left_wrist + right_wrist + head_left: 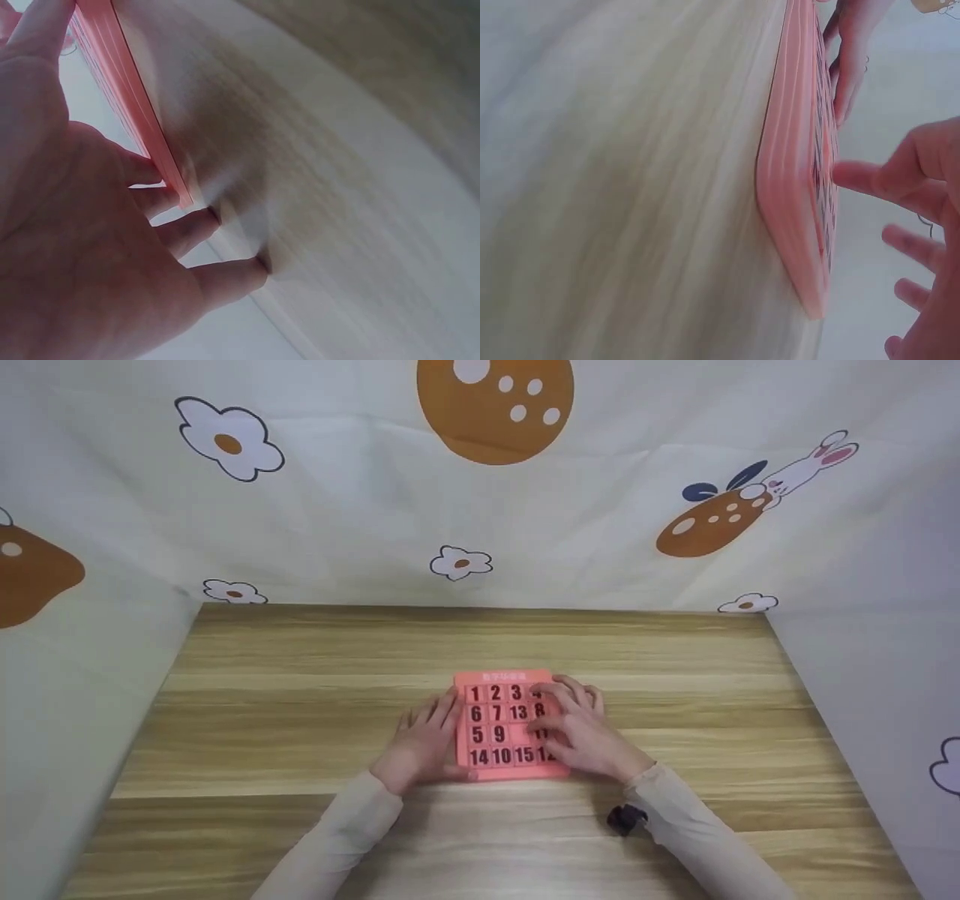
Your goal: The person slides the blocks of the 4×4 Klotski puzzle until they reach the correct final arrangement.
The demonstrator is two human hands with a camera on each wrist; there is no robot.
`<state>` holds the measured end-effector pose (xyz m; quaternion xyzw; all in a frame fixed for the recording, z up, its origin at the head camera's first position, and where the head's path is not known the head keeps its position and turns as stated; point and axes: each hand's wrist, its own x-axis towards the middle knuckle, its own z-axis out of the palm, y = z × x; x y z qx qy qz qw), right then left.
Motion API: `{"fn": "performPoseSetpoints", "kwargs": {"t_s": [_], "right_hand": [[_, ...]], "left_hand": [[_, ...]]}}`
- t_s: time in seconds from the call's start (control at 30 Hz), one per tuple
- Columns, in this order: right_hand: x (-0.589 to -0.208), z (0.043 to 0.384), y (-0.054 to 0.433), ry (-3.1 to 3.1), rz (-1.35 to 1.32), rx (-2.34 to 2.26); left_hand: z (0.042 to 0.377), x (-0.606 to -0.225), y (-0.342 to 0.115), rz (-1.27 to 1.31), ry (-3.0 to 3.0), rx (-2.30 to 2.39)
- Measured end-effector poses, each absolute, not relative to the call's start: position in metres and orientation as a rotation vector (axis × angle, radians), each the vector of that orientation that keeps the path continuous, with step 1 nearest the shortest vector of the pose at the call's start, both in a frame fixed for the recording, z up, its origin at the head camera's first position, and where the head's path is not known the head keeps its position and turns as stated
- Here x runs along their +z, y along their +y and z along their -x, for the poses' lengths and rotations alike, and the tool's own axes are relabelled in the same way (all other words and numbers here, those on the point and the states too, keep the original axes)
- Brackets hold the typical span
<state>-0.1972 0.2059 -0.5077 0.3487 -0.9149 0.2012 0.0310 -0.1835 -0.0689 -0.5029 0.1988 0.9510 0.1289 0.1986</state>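
A pink sliding number puzzle [510, 774] lies flat on the table, its black-numbered tiles facing up. A gap shows in the third row, right of the 9. My left hand [422, 742] rests along the puzzle's left side with fingers spread. Its thumb is at the near left corner; in the left wrist view two fingertips touch the side and two others reach the tabletop. Over the right-hand columns, my right hand [592, 735] partly covers the 4, 8, 11 and 12. In the right wrist view one fingertip touches the puzzle's face, while other fingers stay raised.
The wood-grain table [315, 675] extends around the puzzle. Pale fabric [360, 510] printed with flowers, orange fruit shapes and a rabbit hangs behind and at both sides. A small dark object [624, 819] sits by the right cuff.
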Motion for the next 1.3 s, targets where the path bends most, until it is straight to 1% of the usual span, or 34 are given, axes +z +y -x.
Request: {"fn": "performPoseSetpoints", "kwargs": {"t_s": [0.23, 0.4, 0.67, 0.83, 1.0, 1.3], "right_hand": [[-0.510, 0.199, 0.203, -2.813, -1.062, 0.634], [-0.510, 0.202, 0.199, -2.866, -1.054, 0.561], [-0.509, 0.197, 0.199, -2.814, -1.096, 0.603], [-0.513, 0.196, 0.189, -2.850, -1.055, 0.547], [-0.514, 0.198, 0.177, -2.940, -1.085, 0.524], [-0.512, 0.196, 0.192, -2.883, -0.898, 0.574]], "left_hand": [[0.184, -0.502, -0.069, -0.546, 2.661, 0.346], [0.183, -0.503, -0.067, -0.554, 2.660, 0.351], [0.184, -0.501, -0.068, -0.535, 2.649, 0.361], [0.184, -0.502, -0.069, -0.543, 2.646, 0.348], [0.184, -0.503, -0.069, -0.559, 2.655, 0.336], [0.184, -0.504, -0.068, -0.531, 2.652, 0.341]]}}
